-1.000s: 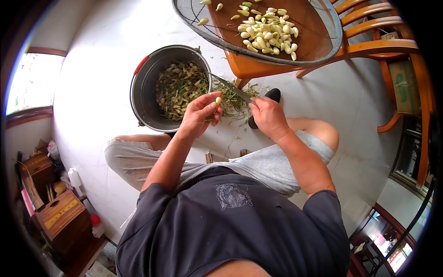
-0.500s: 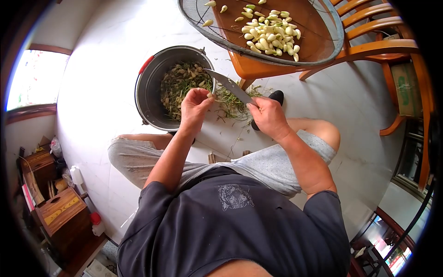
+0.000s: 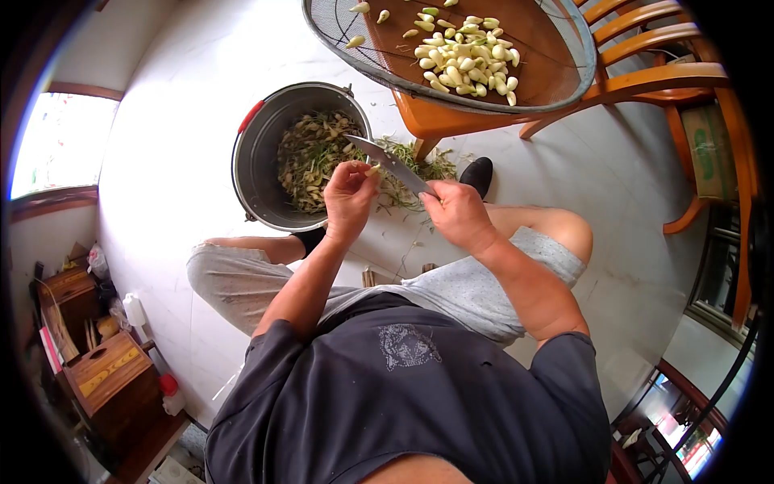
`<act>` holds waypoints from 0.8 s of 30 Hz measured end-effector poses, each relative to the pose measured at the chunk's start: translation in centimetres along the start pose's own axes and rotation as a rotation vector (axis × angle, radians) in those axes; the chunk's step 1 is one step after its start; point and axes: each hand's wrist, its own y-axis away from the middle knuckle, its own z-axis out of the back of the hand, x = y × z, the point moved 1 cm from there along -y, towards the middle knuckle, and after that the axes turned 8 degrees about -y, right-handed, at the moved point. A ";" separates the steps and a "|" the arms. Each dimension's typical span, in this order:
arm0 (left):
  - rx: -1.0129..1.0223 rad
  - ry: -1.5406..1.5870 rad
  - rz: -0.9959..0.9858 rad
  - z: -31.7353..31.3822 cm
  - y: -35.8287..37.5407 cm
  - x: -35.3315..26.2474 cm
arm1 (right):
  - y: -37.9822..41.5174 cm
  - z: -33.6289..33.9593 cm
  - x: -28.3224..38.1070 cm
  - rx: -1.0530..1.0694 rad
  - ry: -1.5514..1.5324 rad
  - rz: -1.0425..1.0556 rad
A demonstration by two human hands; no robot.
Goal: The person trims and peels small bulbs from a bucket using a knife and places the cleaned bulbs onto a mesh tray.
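Above pot (image 3: 262, 173), left hand (image 3: 348, 194) pinching probably a bulb, right hand (image 3: 455, 214) gripping knife (image 3: 387, 161)

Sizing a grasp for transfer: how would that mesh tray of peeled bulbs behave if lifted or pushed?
The mesh tray overhangs the wooden chair, so a push would probably tip it. The peeled bulbs lie loose and rounded, likely to roll if it tilts. Thin mesh suggests it is light and may flex.

Shiny metal knife (image 3: 387, 164) (steel bucket (image 3: 262, 161) matt), glossy wooden chair (image 3: 645, 77).
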 end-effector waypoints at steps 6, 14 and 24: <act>0.033 -0.070 -0.066 -0.1 -0.1 0.5 | 0.0 -0.2 -0.3 -0.018 0.089 0.090; 0.064 -0.055 -0.099 0.9 -0.8 -1.2 | -0.2 0.5 -3.4 0.248 0.336 -0.241; 0.133 -0.406 -0.442 -4.4 -8.0 -16.4 | -0.5 -0.1 -2.6 0.342 0.348 -0.147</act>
